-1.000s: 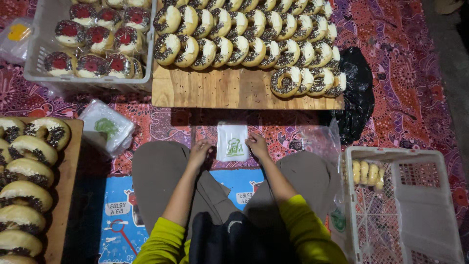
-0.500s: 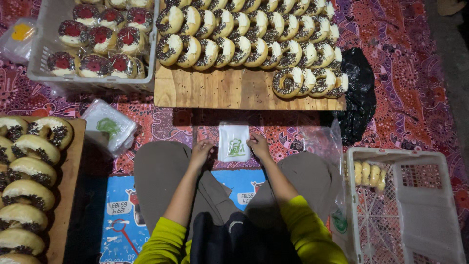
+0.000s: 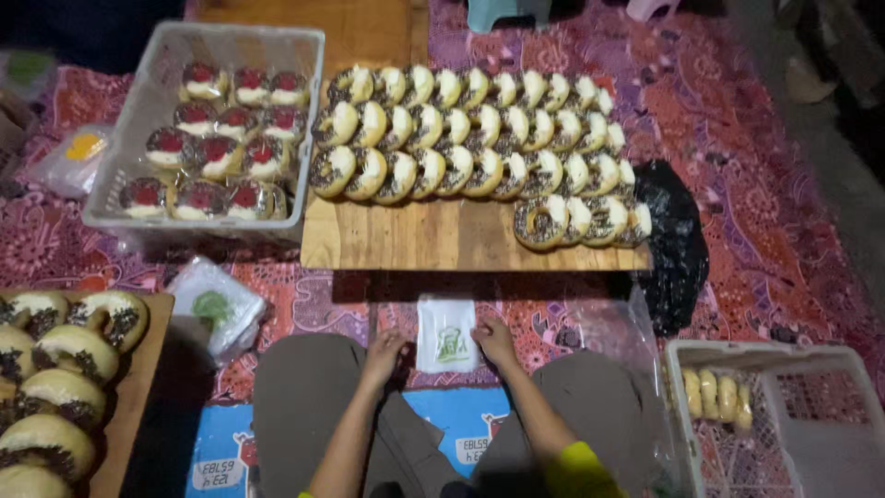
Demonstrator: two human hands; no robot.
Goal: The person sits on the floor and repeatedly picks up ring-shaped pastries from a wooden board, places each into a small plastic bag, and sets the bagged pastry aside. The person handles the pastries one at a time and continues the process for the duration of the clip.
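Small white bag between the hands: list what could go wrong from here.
1. The small white bag lies flat on the patterned cloth; only the right hand touches its edge, so it may slide when opened.
2. The left hand rests beside it, not on it, so grip looks weak.
3. Doughnuts at the wooden board's right edge sit close to the rim and might roll off.

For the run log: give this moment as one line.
left hand: resting by small bag | right hand: touching bag edge | ahead: board of doughnuts
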